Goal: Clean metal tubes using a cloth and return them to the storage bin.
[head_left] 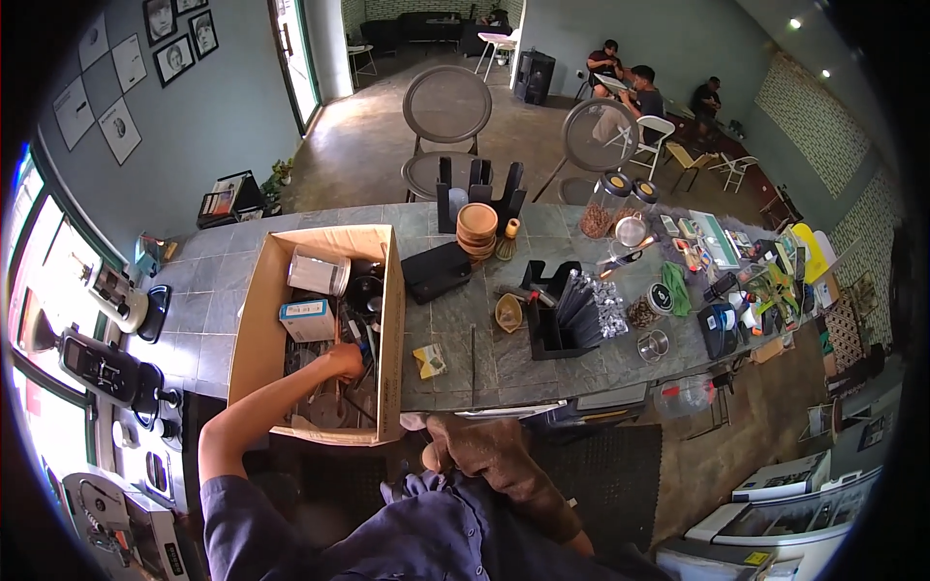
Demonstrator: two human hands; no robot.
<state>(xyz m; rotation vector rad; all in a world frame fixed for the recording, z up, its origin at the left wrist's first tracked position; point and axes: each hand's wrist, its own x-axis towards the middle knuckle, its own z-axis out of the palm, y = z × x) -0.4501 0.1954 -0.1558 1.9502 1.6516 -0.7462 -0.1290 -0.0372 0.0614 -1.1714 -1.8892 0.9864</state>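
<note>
My left hand (345, 361) reaches into an open cardboard box (389, 339) on the tiled counter. Its fingers are curled downward among loose small tools, and what they grip is too small to make out. Beside it in the box are a white and blue carton (308, 321), a clear jar with a pale lid (318, 272) and dark round items (364, 289). At the counter's near edge, a brown cloth (504, 470) lies over my right forearm (579, 544) and hides my right hand. A small round tan thing (432, 457) shows at the cloth's left side.
Right of the box are a black case (436, 270), stacked wooden bowls (476, 228), a yellow packet (430, 361) and a black organizer with wrapped utensils (572, 315). Jars (599, 206) and assorted goods (717, 242) crowd the right end. Coffee grinders (108, 366) stand left. People (639, 97) sit beyond.
</note>
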